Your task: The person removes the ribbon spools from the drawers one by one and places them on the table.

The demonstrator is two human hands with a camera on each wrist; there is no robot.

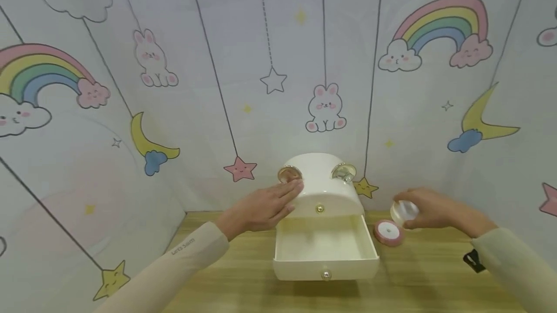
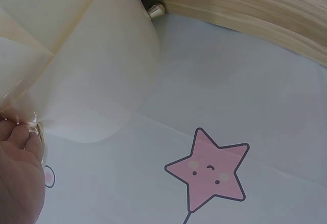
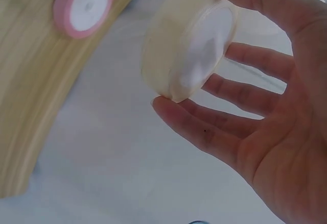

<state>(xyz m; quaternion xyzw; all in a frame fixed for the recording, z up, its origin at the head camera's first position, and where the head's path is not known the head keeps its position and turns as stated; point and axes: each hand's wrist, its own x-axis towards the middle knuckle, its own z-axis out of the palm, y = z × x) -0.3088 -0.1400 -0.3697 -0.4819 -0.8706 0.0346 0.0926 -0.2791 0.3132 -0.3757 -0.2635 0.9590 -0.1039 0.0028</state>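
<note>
A cream storage box [image 1: 320,173] with two shiny round ears stands at the back of the table, its lower drawer [image 1: 326,270] pulled out. My left hand [image 1: 267,206] rests with extended fingers on the box's upper left, beside the left ear [image 1: 289,173]. In the left wrist view, the fingertips [image 2: 20,132] touch the box near its shiny trim. With thumb and fingers around its edge, my right hand [image 1: 428,209] holds a roll of cream ribbon [image 3: 189,43], raised right of the box. A pink ribbon roll [image 1: 388,232] with a white face sits just left of it.
A small black object [image 1: 474,260] lies on the wooden table [image 1: 417,274] by the right sleeve. Behind and at both sides hangs a white cloth [image 1: 209,110] printed with rainbows, rabbits, moons and stars. A round gold knob [image 1: 320,209] marks the upper drawer, which is closed.
</note>
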